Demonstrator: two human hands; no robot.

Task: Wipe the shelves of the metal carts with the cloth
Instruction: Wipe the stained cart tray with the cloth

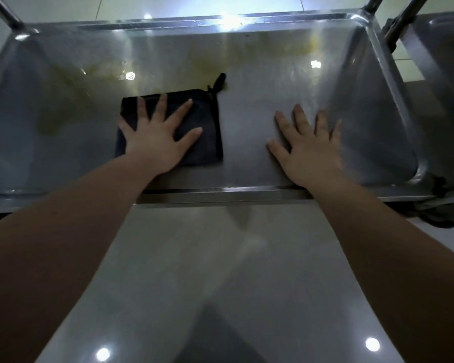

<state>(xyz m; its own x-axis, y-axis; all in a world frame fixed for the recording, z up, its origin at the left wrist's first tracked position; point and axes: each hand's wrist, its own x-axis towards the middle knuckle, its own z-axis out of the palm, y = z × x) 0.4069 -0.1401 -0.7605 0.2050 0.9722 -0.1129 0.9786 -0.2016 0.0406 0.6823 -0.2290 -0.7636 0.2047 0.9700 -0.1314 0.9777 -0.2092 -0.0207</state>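
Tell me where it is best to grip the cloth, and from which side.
Probably the loop at the cloth's far right corner, pinched from the right: it sticks out beyond the flat square, and the left hand presses the middle.

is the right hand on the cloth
No, the right hand rests flat on the bare shelf; the left hand presses the cloth.

The single head view looks steeply down and forward, close over the cart shelf (273, 158).
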